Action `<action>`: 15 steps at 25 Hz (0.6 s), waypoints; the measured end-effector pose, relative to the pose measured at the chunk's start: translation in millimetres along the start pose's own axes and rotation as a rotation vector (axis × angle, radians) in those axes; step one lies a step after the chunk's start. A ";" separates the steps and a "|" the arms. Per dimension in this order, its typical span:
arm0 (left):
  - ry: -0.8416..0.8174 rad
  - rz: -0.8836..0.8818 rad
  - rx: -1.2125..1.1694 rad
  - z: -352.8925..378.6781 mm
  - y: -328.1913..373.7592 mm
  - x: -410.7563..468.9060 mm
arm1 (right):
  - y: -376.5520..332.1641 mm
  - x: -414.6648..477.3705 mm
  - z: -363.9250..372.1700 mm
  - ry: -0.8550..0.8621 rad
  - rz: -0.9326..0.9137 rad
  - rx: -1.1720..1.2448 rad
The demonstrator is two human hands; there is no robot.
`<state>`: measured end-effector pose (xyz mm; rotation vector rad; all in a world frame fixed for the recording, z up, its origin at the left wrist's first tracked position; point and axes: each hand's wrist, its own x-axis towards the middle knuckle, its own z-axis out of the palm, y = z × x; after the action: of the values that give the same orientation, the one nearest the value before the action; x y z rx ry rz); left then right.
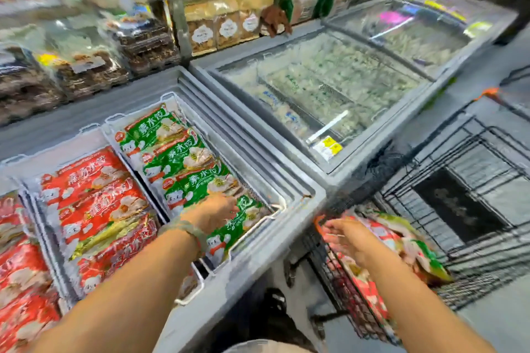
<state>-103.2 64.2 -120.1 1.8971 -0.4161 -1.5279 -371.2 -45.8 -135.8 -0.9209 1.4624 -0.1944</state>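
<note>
Three chest freezers (pixel 309 198) are counted, one open and two under glass lids. Three wire baskets (pixel 169 94) are seen in the open one. Four green bags (pixel 172 157) are counted in the rightmost basket. Three red bags (pixel 94 203) are counted in the middle basket, with one gold-edged bag (pixel 111 231) among them; the leftmost basket is too blurred for a count. Two yellow price tags (pixel 329 145) are noted on one glass lid. Three white-labelled snack packs (pixel 228 28) are counted on the shelf. One shopping cart (pixel 459 289) is recorded, holding at least two cart bags (pixel 413 246). Two hands are logged: left hand (pixel 213 210), right hand (pixel 348 238).
</note>
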 end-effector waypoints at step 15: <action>-0.137 0.019 0.311 250.4 56.8 6.4 | 89.5 -15.4 -221.4 0.190 0.102 0.156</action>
<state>-330.9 -54.3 -112.7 2.0164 -0.7702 -1.6633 -609.2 -68.5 -146.8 -0.7147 1.6402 -0.3230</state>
